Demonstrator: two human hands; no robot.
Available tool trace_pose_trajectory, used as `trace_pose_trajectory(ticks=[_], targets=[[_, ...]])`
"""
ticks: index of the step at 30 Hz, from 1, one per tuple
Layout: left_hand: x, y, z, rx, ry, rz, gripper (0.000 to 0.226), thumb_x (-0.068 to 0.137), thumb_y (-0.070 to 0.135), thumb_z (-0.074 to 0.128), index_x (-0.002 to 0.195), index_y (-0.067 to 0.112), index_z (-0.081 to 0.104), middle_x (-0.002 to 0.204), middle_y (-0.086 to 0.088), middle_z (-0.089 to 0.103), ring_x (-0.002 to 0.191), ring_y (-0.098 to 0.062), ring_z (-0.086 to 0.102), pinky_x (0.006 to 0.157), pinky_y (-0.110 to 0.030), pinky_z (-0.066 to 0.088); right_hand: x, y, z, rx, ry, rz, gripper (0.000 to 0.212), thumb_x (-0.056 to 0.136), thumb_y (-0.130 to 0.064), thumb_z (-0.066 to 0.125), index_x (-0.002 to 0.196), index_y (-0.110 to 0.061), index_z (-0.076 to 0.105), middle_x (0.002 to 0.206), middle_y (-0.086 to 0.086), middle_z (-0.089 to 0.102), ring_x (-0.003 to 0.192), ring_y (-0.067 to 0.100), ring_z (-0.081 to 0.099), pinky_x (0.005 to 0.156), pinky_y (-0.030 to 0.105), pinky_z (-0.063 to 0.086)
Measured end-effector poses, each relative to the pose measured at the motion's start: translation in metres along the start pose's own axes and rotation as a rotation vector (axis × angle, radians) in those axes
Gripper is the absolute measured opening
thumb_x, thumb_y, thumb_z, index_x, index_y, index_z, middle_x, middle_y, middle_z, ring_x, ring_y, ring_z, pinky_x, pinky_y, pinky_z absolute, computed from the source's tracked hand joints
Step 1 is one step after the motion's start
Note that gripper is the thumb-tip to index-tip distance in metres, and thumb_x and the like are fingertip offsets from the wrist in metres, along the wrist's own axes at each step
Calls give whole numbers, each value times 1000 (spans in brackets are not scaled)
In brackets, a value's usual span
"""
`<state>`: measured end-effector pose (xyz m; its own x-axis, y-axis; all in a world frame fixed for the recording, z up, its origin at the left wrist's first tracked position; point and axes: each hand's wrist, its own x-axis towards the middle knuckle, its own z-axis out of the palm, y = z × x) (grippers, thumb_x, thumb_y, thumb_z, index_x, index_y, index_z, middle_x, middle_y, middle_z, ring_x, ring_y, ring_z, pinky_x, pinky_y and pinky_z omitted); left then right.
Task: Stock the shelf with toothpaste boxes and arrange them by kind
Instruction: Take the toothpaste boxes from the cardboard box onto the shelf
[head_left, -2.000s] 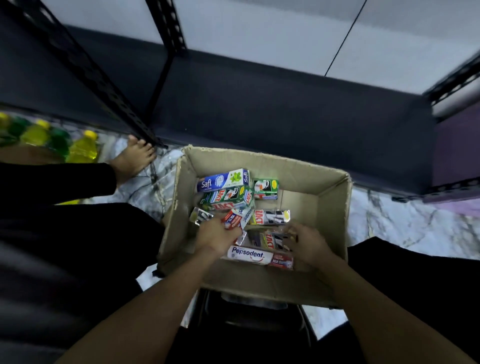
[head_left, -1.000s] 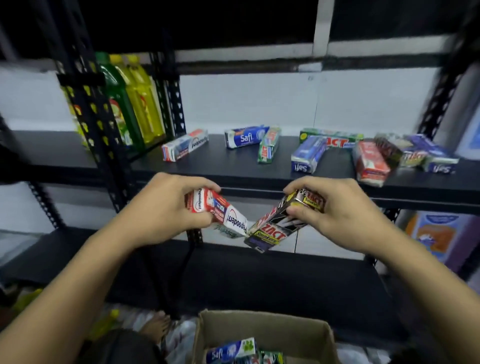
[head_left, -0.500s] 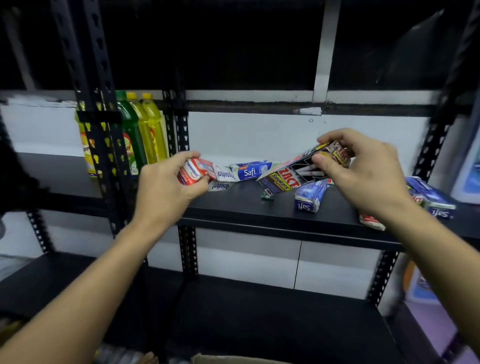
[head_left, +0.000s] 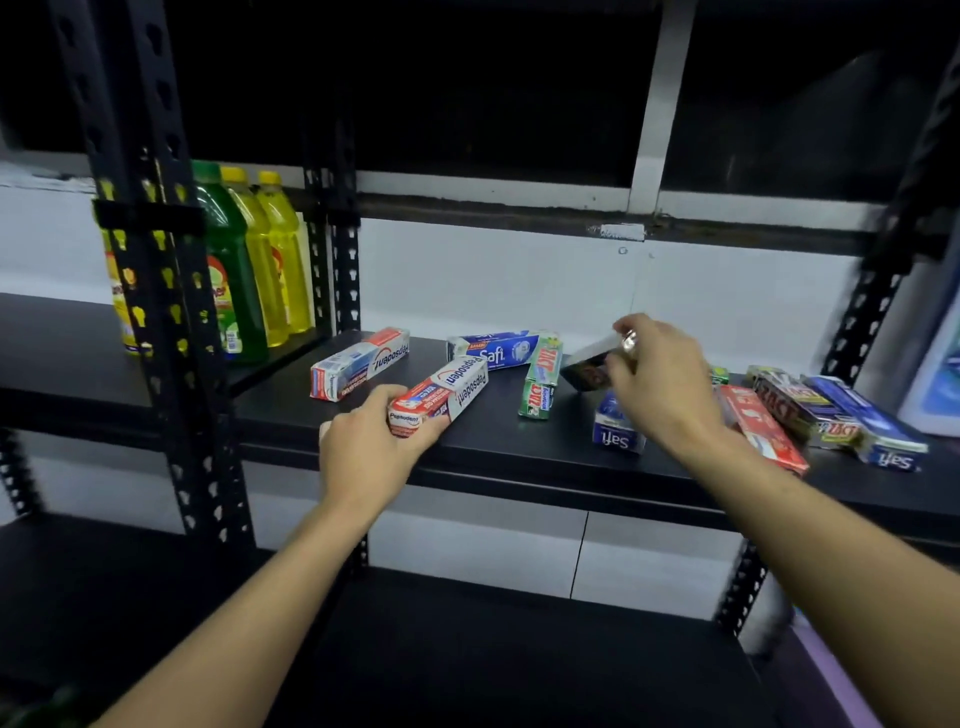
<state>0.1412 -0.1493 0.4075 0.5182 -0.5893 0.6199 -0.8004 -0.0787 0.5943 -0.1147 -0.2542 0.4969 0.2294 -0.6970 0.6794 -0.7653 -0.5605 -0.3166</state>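
Head view: the landmark is the blue Safi box (head_left: 493, 351), which lies crosswise towards the back of the black shelf (head_left: 483, 457).

The left hand (head_left: 363, 452) is in front of and to the left of the Safi box, at the shelf's front edge. Its fingers and thumb are curled round the near end of a red-and-white Pepsodent box (head_left: 441, 395). The far end of that box points at the Safi box's left end and lies close to it.

A second Pepsodent box (head_left: 358, 364) lies flat on the shelf left of the Safi box. A green Zact box (head_left: 540, 382) lies lengthwise at the Safi box's right end, touching or nearly touching it.

The right hand (head_left: 660, 384) is right of the Safi box, fingers bent, pinching the end of a dark box (head_left: 587, 366) held tilted. Whether that box touches the shelf cannot be told.

In front of and right of the Safi box a second blue Safi box (head_left: 615, 434) lies end-on, partly under the right wrist. Further right lie a red box (head_left: 758, 426), a dark Zact box (head_left: 800, 410) and a third blue Safi box (head_left: 872, 426), side by side.

Far left of the Safi box, beyond a black upright, stand green and yellow bottles (head_left: 249, 270).
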Motion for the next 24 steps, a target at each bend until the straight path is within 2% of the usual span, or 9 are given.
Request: trace_pose_trajectory(ticks=[3, 6, 7, 10, 14, 19, 21, 24], targets=[[4, 0, 4, 43, -20, -6, 59, 78, 72, 63, 121, 33, 58, 102, 13, 74, 96, -13, 67, 92, -35, 34, -3, -9, 28, 1, -148, 19, 37, 90, -15, 54, 126, -11, 59, 118, 17, 65, 106, 36, 60, 88, 38, 49], [6, 1, 5, 65, -34, 1, 60, 79, 74, 60, 124, 34, 56, 105, 13, 73, 99, -13, 66, 91, -35, 29, -3, -12, 47, -99, -278, 4, 36, 91, -15, 50, 124, -22, 59, 110, 16, 67, 97, 38, 61, 77, 41, 51], [6, 1, 6, 68, -39, 2, 60, 79, 74, 59, 124, 35, 55, 106, 13, 73, 99, -13, 66, 91, -34, 29, -3, -11, 50, -142, -307, -3, 35, 92, -16, 49, 125, -24, 59, 108, 15, 68, 96, 38, 61, 79, 42, 51], [9, 1, 8, 73, -55, 2, 60, 80, 75, 58, 125, 35, 55, 108, 13, 72, 101, -12, 65, 88, -34, 26, -4, -5, 57, -258, -361, -2, 34, 94, -19, 48, 127, -22, 54, 106, 14, 68, 97, 38, 61, 98, 50, 45], [14, 2, 8, 101, -92, 2, 61, 81, 75, 56, 126, 34, 55, 110, 12, 71, 103, -15, 63, 88, -36, 27, -9, 7, 64, -291, -353, -18, 36, 90, -16, 47, 124, -25, 51, 114, 7, 66, 99, 33, 63, 107, 55, 33], [13, 4, 5, 133, -134, 12, 66, 83, 74, 53, 133, 30, 51, 118, 7, 68, 113, -18, 57, 90, -39, 29, -20, 9, 52, -256, -343, -19, 34, 93, -26, 48, 127, -24, 53, 114, 8, 66, 109, 29, 59, 115, 56, 23], [8, 8, 3, 162, -111, 45, 71, 82, 74, 54, 136, 28, 49, 127, 5, 63, 119, -20, 51, 93, -41, 30, -25, 7, 46, -232, -313, -43, 35, 93, -30, 50, 127, -23, 55, 119, 5, 66, 116, 28, 56, 115, 55, 23], [-7, 15, -2, 226, -38, 168, 70, 83, 70, 56, 137, 26, 49, 145, 7, 49, 127, -20, 41, 99, -41, 28, -39, 2, 33, -187, -235, -142, 36, 91, -33, 54, 125, -22, 57, 121, 0, 66, 117, 28, 53, 110, 49, 33]])
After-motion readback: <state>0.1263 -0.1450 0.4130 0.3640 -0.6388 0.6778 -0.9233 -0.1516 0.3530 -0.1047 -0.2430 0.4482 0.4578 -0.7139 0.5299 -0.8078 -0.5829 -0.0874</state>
